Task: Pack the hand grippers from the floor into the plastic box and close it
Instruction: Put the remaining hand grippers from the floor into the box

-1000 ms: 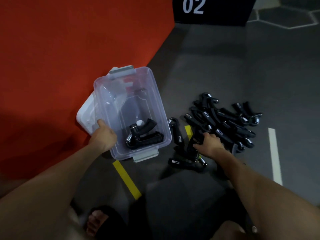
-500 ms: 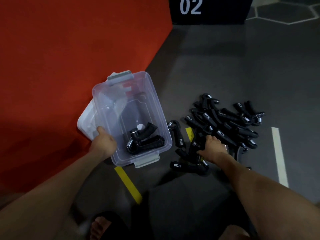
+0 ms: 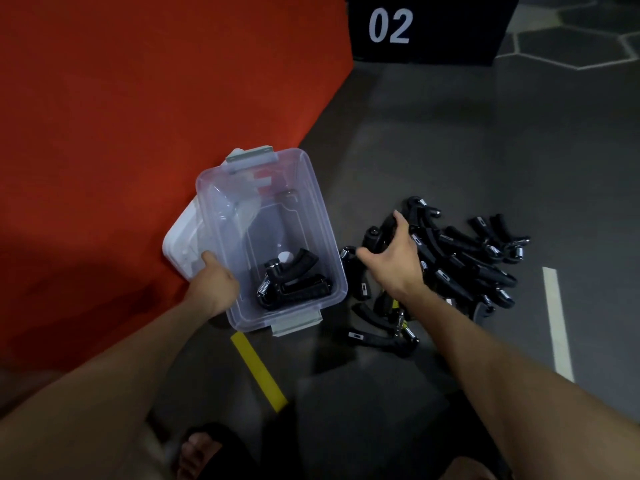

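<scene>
A clear plastic box (image 3: 322, 237) with grey latches stands open on the floor. One black hand gripper (image 3: 294, 282) with a steel spring lies in its near end. My left hand (image 3: 214, 282) grips the box's near left corner, thumb on the rim. Just right of the box my right hand (image 3: 391, 258) holds another black hand gripper (image 3: 379, 235) lifted above the floor. A pile of several black hand grippers (image 3: 460, 261) lies on the floor to the right. The white lid (image 3: 181, 237) leans under the box's left side.
A red mat (image 3: 138, 133) covers the floor left of the box. A black block marked 02 (image 3: 422, 29) stands at the back. Yellow tape (image 3: 258, 372) and a white line (image 3: 557, 323) mark the grey floor. My sandalled foot (image 3: 197, 452) is at the bottom.
My right hand has risen from the near part of the pile with a gripper in it and moved left toward the box. The left hand stays on the box corner.
</scene>
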